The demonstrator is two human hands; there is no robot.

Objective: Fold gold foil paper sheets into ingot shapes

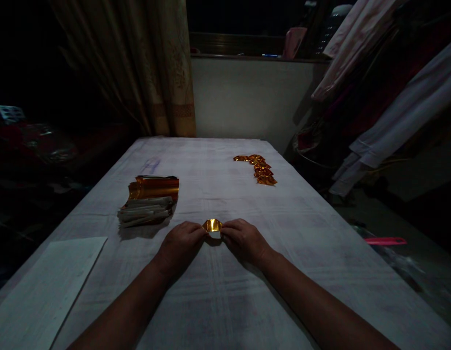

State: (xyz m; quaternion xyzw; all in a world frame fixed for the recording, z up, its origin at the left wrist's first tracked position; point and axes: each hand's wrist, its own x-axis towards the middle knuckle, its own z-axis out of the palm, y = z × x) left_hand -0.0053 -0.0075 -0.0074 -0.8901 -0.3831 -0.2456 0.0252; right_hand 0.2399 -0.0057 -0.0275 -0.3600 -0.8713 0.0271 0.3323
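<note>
As my left hand [185,240] and my right hand [243,238] pinch its two ends between closed fingers, a gold foil piece [212,225] sits between them over the bench [218,306], seemingly part-way shaped: bright, mirror-like, with a flat-faced middle and creased, slanting sides. Farther off to the left, a thick stack of foil paper [157,188] looks like what is left to fold. Beyond, to the right, overlapping folded foil pieces [262,170] appear to be the finished ones.
</note>
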